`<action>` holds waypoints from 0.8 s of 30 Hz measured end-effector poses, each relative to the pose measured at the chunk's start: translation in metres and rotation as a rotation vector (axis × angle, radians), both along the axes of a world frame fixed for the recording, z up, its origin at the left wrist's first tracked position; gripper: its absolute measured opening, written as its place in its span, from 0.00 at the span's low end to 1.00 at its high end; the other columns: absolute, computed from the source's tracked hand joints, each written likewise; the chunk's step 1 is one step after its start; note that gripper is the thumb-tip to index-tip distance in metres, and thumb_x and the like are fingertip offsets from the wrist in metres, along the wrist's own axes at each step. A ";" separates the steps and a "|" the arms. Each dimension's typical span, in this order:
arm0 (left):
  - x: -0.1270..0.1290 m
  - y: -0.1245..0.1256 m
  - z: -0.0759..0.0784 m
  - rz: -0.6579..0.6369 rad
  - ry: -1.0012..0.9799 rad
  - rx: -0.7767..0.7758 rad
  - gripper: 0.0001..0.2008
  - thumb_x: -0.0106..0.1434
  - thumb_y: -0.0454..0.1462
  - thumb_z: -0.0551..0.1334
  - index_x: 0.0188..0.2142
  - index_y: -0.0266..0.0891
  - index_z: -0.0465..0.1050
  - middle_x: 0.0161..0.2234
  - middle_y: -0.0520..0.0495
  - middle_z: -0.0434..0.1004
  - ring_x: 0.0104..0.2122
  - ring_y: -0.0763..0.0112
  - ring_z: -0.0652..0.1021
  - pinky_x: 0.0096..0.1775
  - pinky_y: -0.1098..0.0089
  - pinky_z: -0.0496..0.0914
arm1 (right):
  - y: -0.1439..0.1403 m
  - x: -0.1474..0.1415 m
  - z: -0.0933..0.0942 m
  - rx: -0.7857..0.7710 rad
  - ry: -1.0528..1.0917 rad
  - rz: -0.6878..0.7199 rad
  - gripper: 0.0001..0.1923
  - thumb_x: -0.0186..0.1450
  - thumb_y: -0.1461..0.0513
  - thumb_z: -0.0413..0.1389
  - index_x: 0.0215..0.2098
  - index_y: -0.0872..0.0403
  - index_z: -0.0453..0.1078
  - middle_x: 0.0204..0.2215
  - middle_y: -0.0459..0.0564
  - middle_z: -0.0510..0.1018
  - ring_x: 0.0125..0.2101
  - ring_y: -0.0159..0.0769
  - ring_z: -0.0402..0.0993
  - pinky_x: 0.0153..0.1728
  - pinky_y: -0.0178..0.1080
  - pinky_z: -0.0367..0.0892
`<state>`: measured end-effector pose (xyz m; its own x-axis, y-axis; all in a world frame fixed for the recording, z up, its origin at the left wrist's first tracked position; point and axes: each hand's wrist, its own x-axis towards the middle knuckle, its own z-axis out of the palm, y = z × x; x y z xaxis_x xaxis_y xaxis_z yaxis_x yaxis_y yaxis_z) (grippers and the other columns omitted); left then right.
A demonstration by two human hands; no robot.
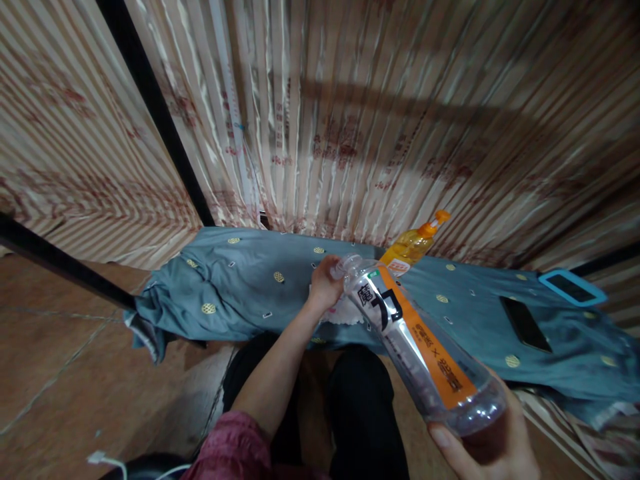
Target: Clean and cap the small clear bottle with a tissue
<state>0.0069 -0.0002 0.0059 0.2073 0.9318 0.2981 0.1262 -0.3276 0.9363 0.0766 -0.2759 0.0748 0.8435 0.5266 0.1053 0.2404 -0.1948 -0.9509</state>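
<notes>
A clear plastic bottle (400,333) with an orange, white and black label is held tilted before me, its mouth up and to the left. My right hand (500,447) is wrapped round its base. At the mouth end, the fingers of my left hand (325,283) are curled closed against the neck; their tips are partly hidden. The bottle looks empty. Behind it, a pump bottle (409,247) of yellow liquid with an orange top stands on the blue-grey cloth (250,280). A white scalloped piece (345,312) lies below my left hand, partly covered.
On the right of the cloth lie a black phone (525,323) and a blue-framed tablet-like object (573,287). A striped curtain (325,133) hangs behind, with dark poles (155,100) at left. My knees (363,400) are below, above a tiled floor (65,340); a white cable (107,460) is lower left.
</notes>
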 end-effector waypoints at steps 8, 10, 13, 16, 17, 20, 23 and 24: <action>-0.001 0.000 -0.001 -0.014 0.016 -0.009 0.10 0.56 0.31 0.71 0.36 0.40 0.74 0.37 0.47 0.83 0.39 0.61 0.82 0.43 0.66 0.74 | 0.000 0.004 -0.002 -0.008 -0.114 0.015 0.61 0.50 0.37 0.69 0.72 0.55 0.58 0.65 0.61 0.66 0.51 0.50 0.75 0.42 0.42 0.76; -0.001 0.000 -0.001 -0.013 0.016 -0.003 0.10 0.55 0.32 0.71 0.36 0.40 0.74 0.37 0.46 0.83 0.39 0.60 0.82 0.43 0.65 0.73 | -0.001 0.005 -0.002 -0.012 -0.122 0.021 0.61 0.51 0.37 0.69 0.73 0.55 0.56 0.65 0.61 0.66 0.51 0.51 0.75 0.42 0.43 0.77; -0.001 0.000 -0.001 -0.004 0.013 0.003 0.10 0.56 0.33 0.71 0.36 0.40 0.74 0.37 0.46 0.83 0.39 0.61 0.82 0.44 0.65 0.73 | -0.002 0.006 -0.001 -0.010 -0.157 0.026 0.60 0.52 0.37 0.68 0.73 0.56 0.57 0.64 0.61 0.67 0.51 0.51 0.76 0.43 0.44 0.77; 0.000 0.001 -0.002 -0.001 0.021 -0.002 0.10 0.56 0.34 0.72 0.36 0.40 0.74 0.37 0.47 0.83 0.39 0.61 0.82 0.44 0.66 0.73 | -0.002 0.005 -0.001 -0.025 -0.182 0.028 0.59 0.53 0.37 0.68 0.73 0.55 0.58 0.65 0.62 0.67 0.51 0.52 0.76 0.45 0.46 0.77; 0.000 0.001 -0.002 -0.001 0.021 -0.003 0.10 0.56 0.34 0.72 0.36 0.40 0.74 0.37 0.47 0.83 0.39 0.61 0.82 0.43 0.66 0.73 | -0.002 0.005 -0.001 -0.028 -0.172 0.030 0.59 0.53 0.37 0.68 0.73 0.55 0.57 0.65 0.62 0.67 0.51 0.52 0.76 0.45 0.47 0.77; 0.000 0.001 -0.003 -0.004 0.008 0.003 0.09 0.56 0.34 0.72 0.36 0.40 0.74 0.37 0.46 0.83 0.39 0.61 0.82 0.44 0.66 0.73 | -0.002 0.004 -0.001 -0.015 -0.132 0.035 0.60 0.52 0.37 0.69 0.73 0.53 0.56 0.67 0.62 0.63 0.52 0.53 0.75 0.46 0.48 0.77; 0.000 0.001 -0.003 -0.008 0.003 0.003 0.10 0.55 0.34 0.73 0.36 0.40 0.74 0.37 0.47 0.83 0.39 0.61 0.82 0.44 0.65 0.74 | -0.001 0.004 -0.001 -0.013 -0.105 0.027 0.62 0.50 0.37 0.69 0.74 0.53 0.56 0.66 0.62 0.65 0.53 0.55 0.74 0.48 0.49 0.75; -0.001 0.001 -0.003 -0.010 0.003 0.003 0.11 0.55 0.34 0.73 0.36 0.40 0.75 0.36 0.47 0.83 0.39 0.61 0.82 0.43 0.65 0.74 | -0.001 0.004 -0.001 -0.013 -0.105 0.019 0.62 0.50 0.37 0.70 0.73 0.54 0.56 0.66 0.62 0.66 0.54 0.55 0.74 0.48 0.49 0.75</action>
<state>0.0064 0.0013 0.0029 0.2169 0.9289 0.3000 0.1254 -0.3313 0.9351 0.0802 -0.2770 0.0741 0.8181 0.5442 0.1858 0.3425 -0.2017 -0.9176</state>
